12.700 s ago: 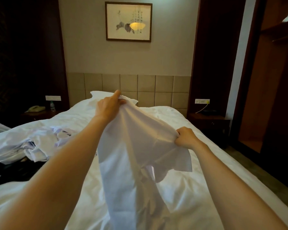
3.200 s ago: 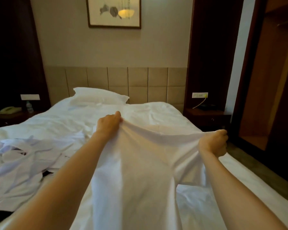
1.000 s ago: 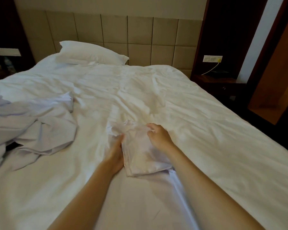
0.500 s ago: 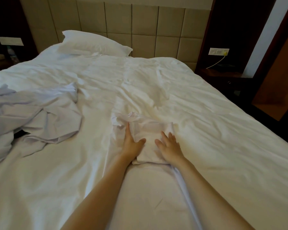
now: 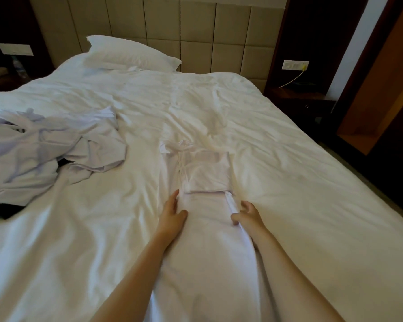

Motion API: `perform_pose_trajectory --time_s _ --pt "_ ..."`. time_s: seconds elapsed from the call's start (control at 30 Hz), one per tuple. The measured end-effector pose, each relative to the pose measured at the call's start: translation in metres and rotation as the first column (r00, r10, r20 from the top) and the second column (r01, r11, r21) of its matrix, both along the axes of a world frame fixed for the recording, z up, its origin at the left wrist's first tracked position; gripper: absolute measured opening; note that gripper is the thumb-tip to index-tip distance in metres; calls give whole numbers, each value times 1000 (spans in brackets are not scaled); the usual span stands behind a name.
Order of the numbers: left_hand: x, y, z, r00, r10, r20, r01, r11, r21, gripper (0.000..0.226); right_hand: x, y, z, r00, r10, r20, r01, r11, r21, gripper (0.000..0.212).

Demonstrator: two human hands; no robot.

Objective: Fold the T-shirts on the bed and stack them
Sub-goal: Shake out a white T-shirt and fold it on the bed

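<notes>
A white T-shirt lies as a long narrow strip down the middle of the bed, its far end folded back into a flat packet. My left hand rests flat along the strip's left edge, fingers together, holding nothing. My right hand sits at the strip's right edge with its fingers curled at the cloth; whether it grips the edge is unclear. A heap of unfolded pale T-shirts lies at the left side of the bed.
A pillow lies at the padded headboard. Something dark shows under the heap at the left edge. A dark bedside table with a wall socket and cable stands to the right, with a wooden wardrobe beyond.
Both hands have slid back toward me off the folded packet, down the strip's two edges. Earlier I held the shirt up in the air, then laid it on the bed and folded its far end.
</notes>
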State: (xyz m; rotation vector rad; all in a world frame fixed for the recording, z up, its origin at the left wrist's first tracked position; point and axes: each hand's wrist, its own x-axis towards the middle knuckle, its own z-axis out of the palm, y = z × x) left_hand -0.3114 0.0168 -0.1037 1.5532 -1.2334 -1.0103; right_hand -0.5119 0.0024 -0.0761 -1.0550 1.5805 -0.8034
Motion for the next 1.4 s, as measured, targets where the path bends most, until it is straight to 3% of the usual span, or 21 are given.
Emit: perform_pose_trajectory --time_s 0.2,0.3,0.43,0.6,0.63,0.73,0.83,0.9,0.97,1.03,1.1,1.17,1.23,1.27,1.4 --pt "-4 54 0 989 72 -128 -75 997 -17 61 -10 63 10 973 14 229 -56 983 177 52" --pt "-8 86 -1 951 198 -236 -205 979 -3 57 -15 93 8 934 57 352 -147 961 236 36" --pt "-16 132 2 878 435 -199 -435 899 44 57 -12 120 9 916 89 391 -183 961 209 2" --pt "-8 164 19 911 388 -142 -346 904 249 69 -7 150 0 924 80 374 -169 962 212 5" --pt "-3 169 21 940 327 -96 -288 912 292 66 -6 156 0 925 79 373 -170 961 218 2" --pt "8 190 25 998 65 -1 -58 891 450 57 -7 169 -4 919 104 381 -204 951 232 23" --pt "11 209 23 986 -92 -143 149 869 471 59 -6 185 -5 906 131 403 -244 939 243 19" --pt "10 219 21 945 6 -326 129 911 391 47 -7 192 -4 875 115 470 -231 953 196 11" --pt "10 229 16 840 154 -520 58 927 369 40 -9 199 -7 841 69 536 -174 973 149 12" --pt "12 237 8 875 208 -437 -19 917 399 40 -9 209 -15 896 72 438 -150 978 144 28" --pt "13 245 1 935 150 -323 -2 909 416 60 -11 219 -23 948 52 315 -103 984 148 51" --pt "13 255 1 941 92 -325 61 900 432 65 -15 229 -30 944 34 329 -91 983 161 78" --pt "14 261 -4 955 79 -287 65 887 458 66 -18 238 -33 957 58 283 -111 979 173 93" --pt "16 265 -6 960 94 -264 43 881 471 68 -20 242 -36 966 77 247 -124 976 179 89" --pt "18 285 -17 943 136 -304 12 898 440 59 -21 264 -34 981 24 194 -62 979 192 38"
